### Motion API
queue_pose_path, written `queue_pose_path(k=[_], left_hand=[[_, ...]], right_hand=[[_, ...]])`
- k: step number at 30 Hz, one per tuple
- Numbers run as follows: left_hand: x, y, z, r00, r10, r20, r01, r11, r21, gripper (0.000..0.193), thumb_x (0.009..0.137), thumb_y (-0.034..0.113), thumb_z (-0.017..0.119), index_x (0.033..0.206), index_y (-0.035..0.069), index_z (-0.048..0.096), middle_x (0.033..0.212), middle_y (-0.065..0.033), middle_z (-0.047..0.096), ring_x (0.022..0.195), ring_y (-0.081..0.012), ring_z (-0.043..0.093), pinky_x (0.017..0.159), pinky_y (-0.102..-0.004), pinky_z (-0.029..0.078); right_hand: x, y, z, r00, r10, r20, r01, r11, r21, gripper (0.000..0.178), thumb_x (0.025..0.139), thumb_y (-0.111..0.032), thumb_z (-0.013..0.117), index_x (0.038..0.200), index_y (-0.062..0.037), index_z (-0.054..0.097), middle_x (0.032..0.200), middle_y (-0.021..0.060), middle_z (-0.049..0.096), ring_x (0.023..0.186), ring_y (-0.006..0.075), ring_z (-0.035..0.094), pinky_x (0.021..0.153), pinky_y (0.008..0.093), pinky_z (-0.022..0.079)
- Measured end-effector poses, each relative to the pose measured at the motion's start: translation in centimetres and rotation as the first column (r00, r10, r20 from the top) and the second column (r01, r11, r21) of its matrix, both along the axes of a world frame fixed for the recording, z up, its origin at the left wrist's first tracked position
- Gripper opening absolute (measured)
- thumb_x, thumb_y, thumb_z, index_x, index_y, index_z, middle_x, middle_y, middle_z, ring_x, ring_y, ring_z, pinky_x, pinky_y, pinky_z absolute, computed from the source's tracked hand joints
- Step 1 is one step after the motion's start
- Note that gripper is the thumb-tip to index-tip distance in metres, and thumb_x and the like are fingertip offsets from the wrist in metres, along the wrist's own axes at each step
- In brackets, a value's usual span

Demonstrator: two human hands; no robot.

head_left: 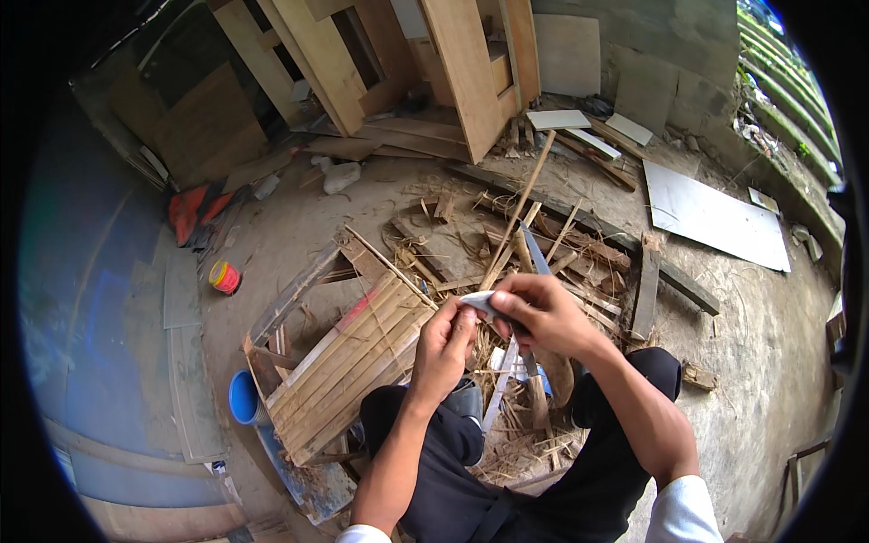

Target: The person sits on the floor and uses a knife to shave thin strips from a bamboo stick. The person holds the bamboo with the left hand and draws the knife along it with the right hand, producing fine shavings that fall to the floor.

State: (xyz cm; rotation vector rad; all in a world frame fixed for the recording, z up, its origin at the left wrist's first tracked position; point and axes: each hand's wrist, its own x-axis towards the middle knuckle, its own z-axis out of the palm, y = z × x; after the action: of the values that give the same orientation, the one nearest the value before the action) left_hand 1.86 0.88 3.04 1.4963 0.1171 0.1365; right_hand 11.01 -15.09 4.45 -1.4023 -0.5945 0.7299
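Observation:
Both hands meet above my knees at a small whitish folded piece of sheet material (477, 301); what it is exactly cannot be made out. My left hand (444, 342) is closed, pinching its near left end between thumb and fingers. My right hand (541, 312) is closed on its right end, the fingers curled over it. Just beyond the hands a long thin wooden stick (527, 195) slants up and away. A bluish flat blade-like strip (535, 251) shows behind the right hand, and a similar pale strip (500, 387) shows below it.
A slatted wooden crate (348, 357) lies on the left by a blue bucket (243, 396). A red and yellow tub (224, 277) stands farther left. Wood scraps and shavings (579, 262) litter the floor ahead. A white panel (715, 215) lies right; plywood frames (471, 81) stand behind.

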Motion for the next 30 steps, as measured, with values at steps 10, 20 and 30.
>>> queue_pose_path(k=[10,20,30], left_hand=[[0.2,-1.1,-0.7,0.992,0.103,-0.070,-0.080,0.960,0.269,0.022,0.100,0.019,0.045,0.094,0.002,0.058,0.063,0.0057,0.037,0.056,-0.0034,0.032,0.050,-0.0227,0.028],[0.8,-2.0,-1.6,0.990,0.139,0.013,-0.133,0.914,0.383,0.021,0.099,0.019,0.045,0.096,0.002,0.057,0.061,0.0008,0.040,0.054,-0.0060,0.034,0.049,-0.0260,0.030],[-1.2,-3.7,-1.5,1.000,0.012,0.006,-0.014,0.901,0.434,0.019,0.099,0.016,0.047,0.092,0.003,0.058,0.062,0.0076,0.034,0.055,-0.0025,0.029,0.049,-0.0227,0.025]], right_hand=[[0.5,0.1,-0.4,0.950,-0.163,-0.266,0.145,0.986,-0.087,0.027,0.096,-0.027,0.055,0.084,-0.0031,0.058,0.065,0.0001,0.056,0.047,0.0047,0.041,0.041,0.0208,0.032],[2.0,-0.3,-0.8,0.902,-0.272,-0.336,0.257,0.962,-0.090,0.025,0.095,-0.024,0.057,0.080,-0.0046,0.055,0.065,0.0012,0.056,0.045,0.0049,0.037,0.040,0.0209,0.031],[10.3,-6.6,-2.6,0.738,-0.503,-0.450,0.578,0.815,0.035,0.026,0.099,-0.024,0.047,0.083,-0.0039,0.054,0.066,0.0014,0.052,0.047,0.0060,0.037,0.043,0.0205,0.033]])
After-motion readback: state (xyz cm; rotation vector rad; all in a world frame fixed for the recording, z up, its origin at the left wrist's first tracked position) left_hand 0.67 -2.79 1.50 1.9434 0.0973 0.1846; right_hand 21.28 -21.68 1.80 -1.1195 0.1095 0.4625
